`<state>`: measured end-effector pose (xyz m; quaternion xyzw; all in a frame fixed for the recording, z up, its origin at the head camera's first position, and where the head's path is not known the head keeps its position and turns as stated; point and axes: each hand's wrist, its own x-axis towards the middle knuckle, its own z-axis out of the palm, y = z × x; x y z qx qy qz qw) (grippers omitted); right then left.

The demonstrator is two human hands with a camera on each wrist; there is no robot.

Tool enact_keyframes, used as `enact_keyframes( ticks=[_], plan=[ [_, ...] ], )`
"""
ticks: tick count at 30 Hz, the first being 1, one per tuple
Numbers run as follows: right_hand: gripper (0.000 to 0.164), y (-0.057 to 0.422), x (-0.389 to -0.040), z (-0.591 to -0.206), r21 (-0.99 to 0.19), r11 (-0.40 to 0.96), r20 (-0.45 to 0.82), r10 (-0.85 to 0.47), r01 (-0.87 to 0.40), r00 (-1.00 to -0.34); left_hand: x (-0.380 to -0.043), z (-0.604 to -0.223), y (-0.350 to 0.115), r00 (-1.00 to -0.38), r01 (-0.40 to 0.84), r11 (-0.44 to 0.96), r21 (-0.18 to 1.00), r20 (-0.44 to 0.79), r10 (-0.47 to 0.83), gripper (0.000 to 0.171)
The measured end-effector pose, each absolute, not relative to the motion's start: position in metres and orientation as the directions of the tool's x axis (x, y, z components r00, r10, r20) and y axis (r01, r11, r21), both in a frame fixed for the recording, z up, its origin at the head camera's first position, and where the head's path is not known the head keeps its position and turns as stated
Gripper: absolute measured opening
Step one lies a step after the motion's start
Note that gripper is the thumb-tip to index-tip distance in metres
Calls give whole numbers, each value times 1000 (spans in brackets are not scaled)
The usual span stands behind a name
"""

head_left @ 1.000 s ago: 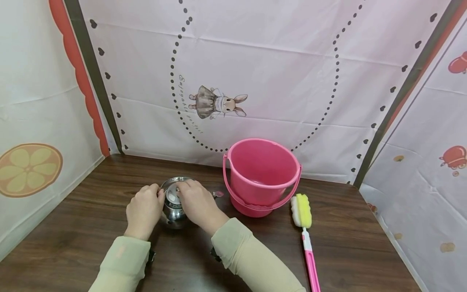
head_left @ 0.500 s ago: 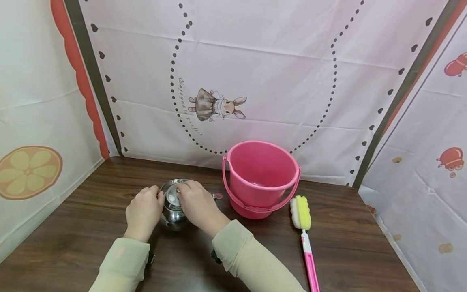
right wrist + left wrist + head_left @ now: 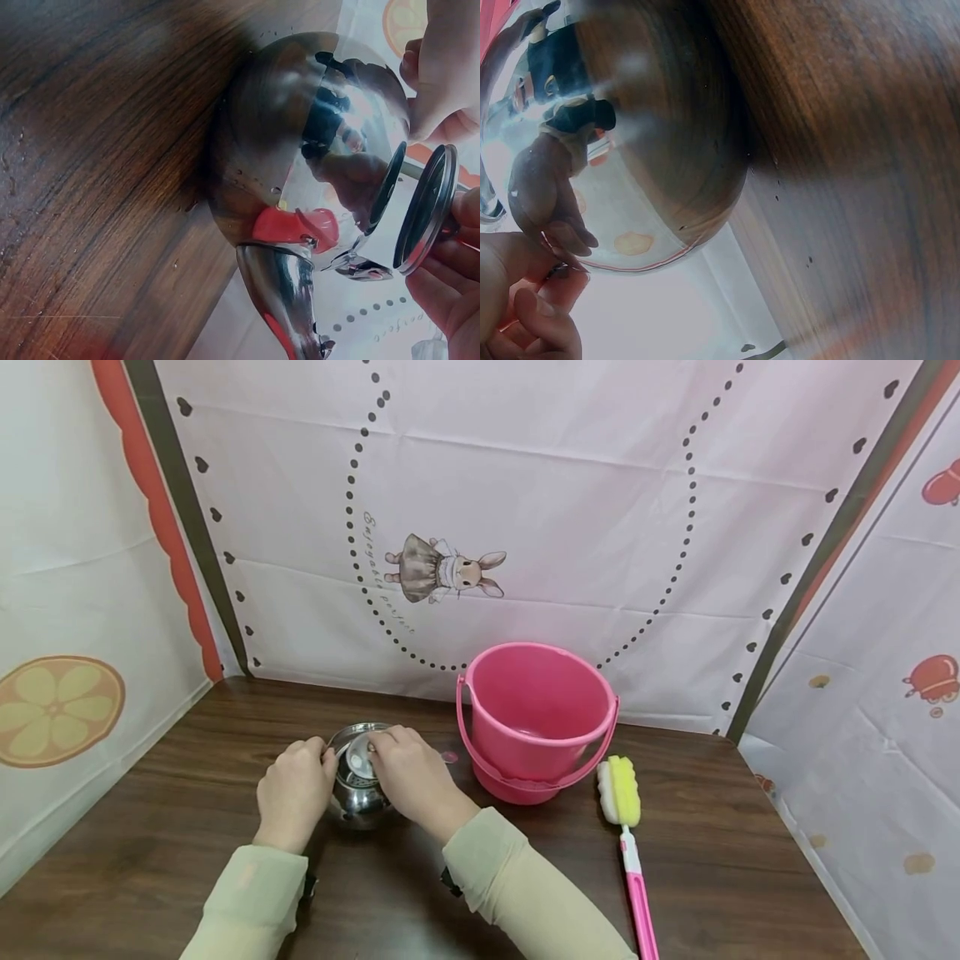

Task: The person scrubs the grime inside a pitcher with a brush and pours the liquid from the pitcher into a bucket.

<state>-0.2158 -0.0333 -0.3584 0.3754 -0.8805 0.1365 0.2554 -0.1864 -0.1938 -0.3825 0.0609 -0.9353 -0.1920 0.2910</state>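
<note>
A shiny stainless steel teapot (image 3: 360, 811) stands on the brown wooden table, left of centre in the head view. My left hand (image 3: 294, 793) grips it at its left side, fingers curled at the handle, which is mostly hidden. In the left wrist view, thumb and fingers (image 3: 544, 304) meet beside the polished body. My right hand (image 3: 415, 777) pinches the knob of the round lid (image 3: 362, 758). The right wrist view has the lid (image 3: 427, 214) tilted and lifted apart from the pot's mouth, with a gap between them. The spout (image 3: 281, 292) points away from the left hand.
A pink bucket (image 3: 504, 752) with its handle down stands right of the teapot. Farther right lies a sponge brush (image 3: 628, 852) with a yellow and white head and pink handle. Water drops dot the tabletop (image 3: 97, 165). Printed cloth (image 3: 570, 543) hangs behind and at both sides.
My right hand has moved slightly right and raised the lid off the teapot, tilting it so that the opening now shows. The left hand keeps its grip in the same place.
</note>
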Motion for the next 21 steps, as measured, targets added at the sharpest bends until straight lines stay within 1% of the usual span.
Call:
enact_keyframes(
  ticks=[3, 8, 11, 16, 21],
  plan=[
    [27, -31, -216, -358, -50, 678, 553, -592, -733, -586, -187, -383, -194, -824, -3, 918, 396, 519, -226, 18],
    [24, -30, -218, -360, -10, 667, 606, -589, -745, -535, -188, -385, -194, -805, 19, 921, 389, 552, -217, 17],
    [23, -29, -218, -360, -2, 665, 618, -586, -747, -524, -188, -384, -194, -804, 23, 920, 390, 554, -215, 17],
    [24, -27, -217, -359, -6, 667, 605, -591, -745, -534, -187, -383, -194, -815, 9, 918, 396, 535, -222, 17],
    [26, -26, -216, -357, -39, 675, 580, -585, -737, -567, -186, -383, -194, -820, 5, 918, 396, 527, -223, 17]
  ],
)
